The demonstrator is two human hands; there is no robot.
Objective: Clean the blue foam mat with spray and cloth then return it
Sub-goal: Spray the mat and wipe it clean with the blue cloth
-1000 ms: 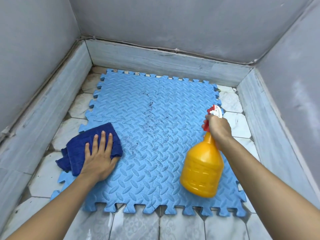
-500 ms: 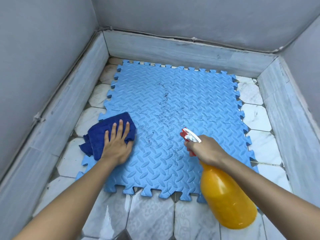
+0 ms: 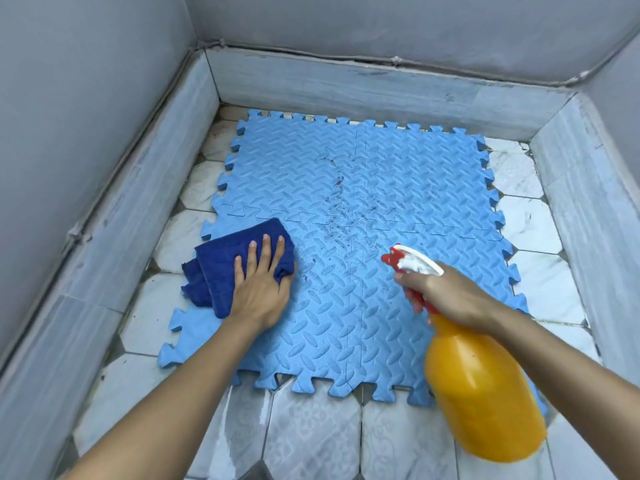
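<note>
Head view looks down on a blue foam mat lying flat on the tiled floor of a small recess walled by grey skirting. The left hand lies spread and flat, pressing a folded dark blue cloth onto the mat's near-left part, with a fold of it hanging off the left edge. The right hand is closed around the neck of an orange spray bottle, a finger seemingly on the red trigger, and the red and white nozzle points far-left toward the middle of the mat.

The step in hand looks like spraying. Dark specks and smears gather around the centre, where the four interlocking tiles meet, so the mist is best aimed there. Holding the nozzle a little above the mat would let it spread rather than pool. The cloth should follow with firm strokes along the raised tread, since dirt probably sits in the grooves and seams.

The mat is soft foam, embossed with a lozenge tread and cut with jigsaw teeth around its edge. The cloth looks like thick, plush towelling. The bottle is smooth, rounded plastic.
</note>
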